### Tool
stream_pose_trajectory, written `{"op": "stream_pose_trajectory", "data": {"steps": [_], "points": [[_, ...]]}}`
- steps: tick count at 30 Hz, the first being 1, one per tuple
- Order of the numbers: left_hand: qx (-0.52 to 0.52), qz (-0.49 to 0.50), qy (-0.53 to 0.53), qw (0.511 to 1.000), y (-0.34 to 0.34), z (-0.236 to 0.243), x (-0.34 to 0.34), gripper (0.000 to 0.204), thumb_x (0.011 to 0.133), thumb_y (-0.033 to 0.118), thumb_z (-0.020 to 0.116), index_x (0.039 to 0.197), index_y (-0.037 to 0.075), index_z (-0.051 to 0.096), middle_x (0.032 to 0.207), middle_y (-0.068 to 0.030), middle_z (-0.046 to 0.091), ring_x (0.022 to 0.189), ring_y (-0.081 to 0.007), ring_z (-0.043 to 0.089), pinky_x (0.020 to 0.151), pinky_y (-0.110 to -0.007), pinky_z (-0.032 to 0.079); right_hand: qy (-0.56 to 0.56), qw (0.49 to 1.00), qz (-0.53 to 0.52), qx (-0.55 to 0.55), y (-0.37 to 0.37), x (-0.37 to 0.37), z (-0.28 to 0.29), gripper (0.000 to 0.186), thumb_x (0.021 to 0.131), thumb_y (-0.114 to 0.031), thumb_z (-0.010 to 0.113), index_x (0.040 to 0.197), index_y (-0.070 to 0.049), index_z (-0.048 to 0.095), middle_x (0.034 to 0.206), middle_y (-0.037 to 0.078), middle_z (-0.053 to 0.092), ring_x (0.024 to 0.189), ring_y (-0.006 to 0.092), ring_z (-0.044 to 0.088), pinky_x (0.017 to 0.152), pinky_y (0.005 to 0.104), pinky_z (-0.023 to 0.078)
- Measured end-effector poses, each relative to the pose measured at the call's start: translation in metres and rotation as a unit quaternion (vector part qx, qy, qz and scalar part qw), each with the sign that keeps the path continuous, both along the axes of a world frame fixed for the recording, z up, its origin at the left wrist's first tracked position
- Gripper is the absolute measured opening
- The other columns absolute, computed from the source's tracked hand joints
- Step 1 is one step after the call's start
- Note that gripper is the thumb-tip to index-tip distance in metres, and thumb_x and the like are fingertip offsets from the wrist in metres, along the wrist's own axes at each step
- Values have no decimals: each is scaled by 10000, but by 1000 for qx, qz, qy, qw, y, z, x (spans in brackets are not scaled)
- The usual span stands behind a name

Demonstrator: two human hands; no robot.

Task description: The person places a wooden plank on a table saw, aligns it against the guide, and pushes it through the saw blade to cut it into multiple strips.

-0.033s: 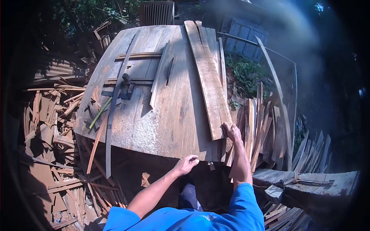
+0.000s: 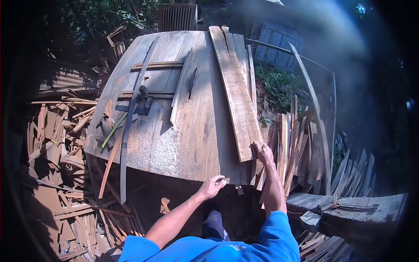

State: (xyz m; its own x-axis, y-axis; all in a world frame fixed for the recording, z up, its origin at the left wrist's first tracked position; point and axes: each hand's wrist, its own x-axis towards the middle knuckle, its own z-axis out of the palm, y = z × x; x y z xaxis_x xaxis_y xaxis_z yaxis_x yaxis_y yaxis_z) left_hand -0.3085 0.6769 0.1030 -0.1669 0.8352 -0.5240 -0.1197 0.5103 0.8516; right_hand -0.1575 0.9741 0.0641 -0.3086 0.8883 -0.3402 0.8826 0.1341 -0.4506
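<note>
A long rough-sawn plank (image 2: 239,94), split at its far end, lies lengthwise over the right side of a wooden tabletop (image 2: 196,144). My right hand (image 2: 264,155) is closed round the plank's near right corner. By the table's front edge is my left hand (image 2: 211,187), its thumb and fingers pinched together. A small pale bit shows at those fingertips, too small to name. A thin batten (image 2: 181,87) lies left of the plank, and a narrow strip (image 2: 252,78) runs along its right side.
On the table's left are a long dark straight strip (image 2: 131,118), a hammer-like tool (image 2: 144,94), a green strip (image 2: 114,130) and sawdust (image 2: 161,153). Wood scraps (image 2: 56,148) heap at far left. Upright offcuts (image 2: 301,148) and a thick beam (image 2: 349,209) stand at right.
The whole view has shifted very slightly, with the table a little lower in the picture. Both hands keep nearly the same places, the right one still on the plank.
</note>
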Motion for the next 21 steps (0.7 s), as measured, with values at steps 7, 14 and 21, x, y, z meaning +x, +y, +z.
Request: {"op": "stream_pose_trajectory", "data": {"steps": [7, 14, 21], "points": [[-51, 178, -16, 983, -17, -16, 15, 816, 970, 587, 497, 1460, -48, 349, 1388, -240, 509, 1225, -290, 555, 981, -392, 492, 13, 997, 40, -66, -160, 31, 63, 762, 895, -656, 528, 1034, 92, 572, 931, 387, 642, 974, 509, 635, 849, 545, 498], [-15, 220, -183, 958, -159, -13, 78, 605, 998, 415, 561, 1332, -79, 461, 1268, -196, 567, 1173, -212, 543, 994, -369, 454, 94, 971, 42, -218, -334, 92, 97, 648, 955, -562, 521, 1166, 50, 547, 1036, 328, 656, 1015, 457, 646, 848, 490, 510], [35, 227, -127, 965, -276, 105, 97, 485, 1004, 453, 545, 1042, -25, 615, 884, -52, 622, 846, -87, 557, 737, -270, 471, 406, 858, 30, -314, -448, 134, 194, 550, 984, -389, 559, 1381, -13, 502, 1183, 105, 637, 1032, 161, 585, 912, 289, 455]]}}
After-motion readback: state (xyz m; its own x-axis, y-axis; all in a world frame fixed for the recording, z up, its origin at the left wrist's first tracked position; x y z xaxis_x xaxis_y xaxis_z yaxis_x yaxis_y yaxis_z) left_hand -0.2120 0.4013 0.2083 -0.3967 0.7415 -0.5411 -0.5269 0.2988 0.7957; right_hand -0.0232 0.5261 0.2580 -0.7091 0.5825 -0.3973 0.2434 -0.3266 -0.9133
